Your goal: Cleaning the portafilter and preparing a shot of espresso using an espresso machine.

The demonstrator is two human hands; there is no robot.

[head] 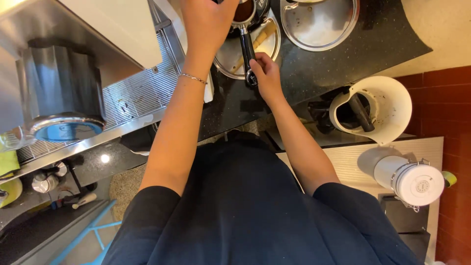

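Both arms reach forward, left hand (206, 19) cupped downward, right hand (266, 74) closed in a grip

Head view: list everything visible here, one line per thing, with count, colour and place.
Coffee handle: one, black grip with a metal basket of brown grounds, top centre.
Metal trays: two, silver, round, on the dark counter at the top.
Coffee machine: one, steel, left, with a grated drip tray.
Bin: one, white, with a dark bar across it, right.
Jar: one, white with a clip lid, lower right.
Bracelet: one, silver, on the left wrist.
Shirt: one, dark navy, bottom centre.
Left hand: over the basket, at the top edge.
Right hand: fingers around the grip's end.
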